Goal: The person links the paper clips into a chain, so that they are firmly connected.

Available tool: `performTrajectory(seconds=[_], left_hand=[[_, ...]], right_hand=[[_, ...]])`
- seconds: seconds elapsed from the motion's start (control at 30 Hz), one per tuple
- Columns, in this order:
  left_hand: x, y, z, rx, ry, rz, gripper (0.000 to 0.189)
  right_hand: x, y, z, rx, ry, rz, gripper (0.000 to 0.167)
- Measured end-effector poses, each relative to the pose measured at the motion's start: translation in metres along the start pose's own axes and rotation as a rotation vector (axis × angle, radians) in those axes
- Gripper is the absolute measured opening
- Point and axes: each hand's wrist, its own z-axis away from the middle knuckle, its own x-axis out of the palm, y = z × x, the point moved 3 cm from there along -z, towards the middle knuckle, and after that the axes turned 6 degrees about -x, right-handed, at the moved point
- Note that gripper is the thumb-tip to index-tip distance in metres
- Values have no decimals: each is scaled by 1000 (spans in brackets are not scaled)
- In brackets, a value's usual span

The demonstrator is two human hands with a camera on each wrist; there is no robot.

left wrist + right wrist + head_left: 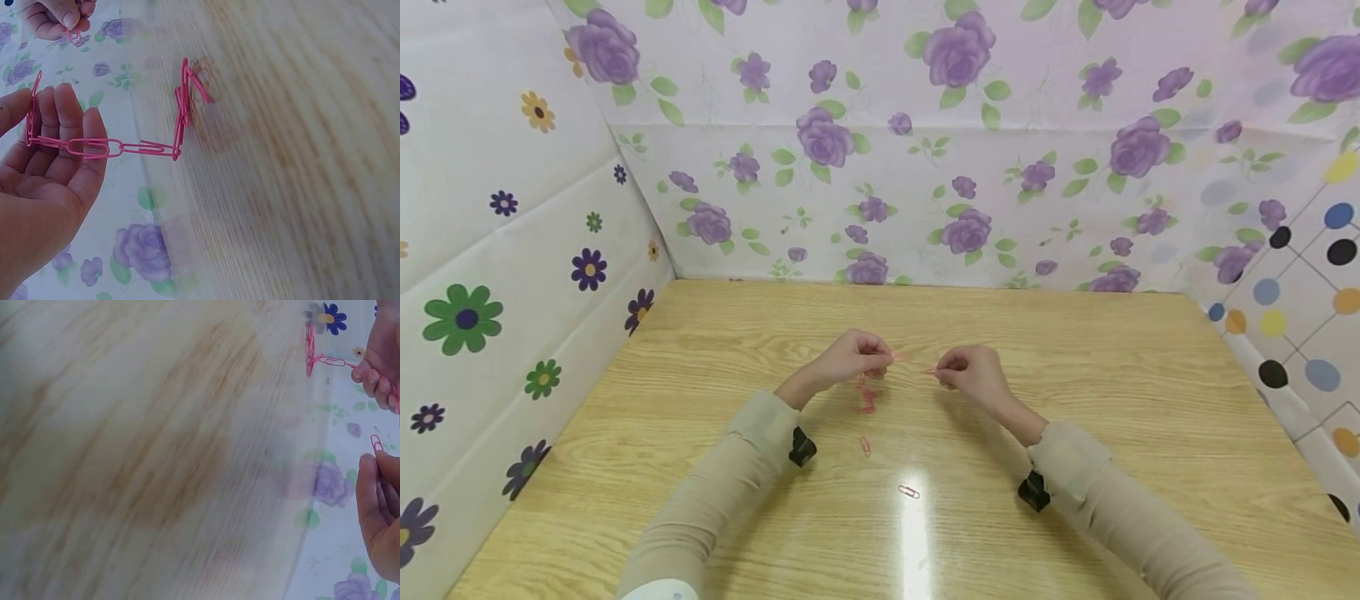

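My left hand point(853, 360) pinches the end clip of a chain of linked pink paper clips point(94, 147) between thumb and forefinger. In the left wrist view the chain runs past the fingers and its far end hangs down to the table. A single pink paper clip point(376, 444) sticks out from between the thumb and forefinger of my right hand point(976, 377). The two hands face each other with a small gap between the clips they hold. On the table nearer the body lie a loose pink paper clip point(866, 447) and another paper clip point(909, 492).
The wood-grain table point(1112, 467) stretches out beneath both arms. Behind it stands a wall covering with purple flowers point(958, 50). A daisy-patterned sheet point(467, 321) borders the left side, and a dotted sheet point(1322, 375) borders the right.
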Motion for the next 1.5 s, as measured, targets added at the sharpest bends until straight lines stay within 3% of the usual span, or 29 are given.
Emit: performTrajectory(seconds=[0.37,0.77,0.83,1.0,1.07,1.5], left_hand=[[2,5,-3,-14,-20,-73,16],[9,6,-7,13,-64,-46,20],[11,13,-3,8,-68,-44,18],[12,11,-5,6,-76,-54,20],[12,4,-9,7,-71,-67,23],[13,4,-5,-39,-66,-69,24]], right_hand=[[7,-9,-4,-60,50,97,5],[11,-16,-5,-96,67,103,5],[12,-17,-5,-104,67,101,5],[13,-18,-5,-129,66,99,5],[14,-18,-5,-134,67,97,5],[11,-19,-1,-226,84,115,5]])
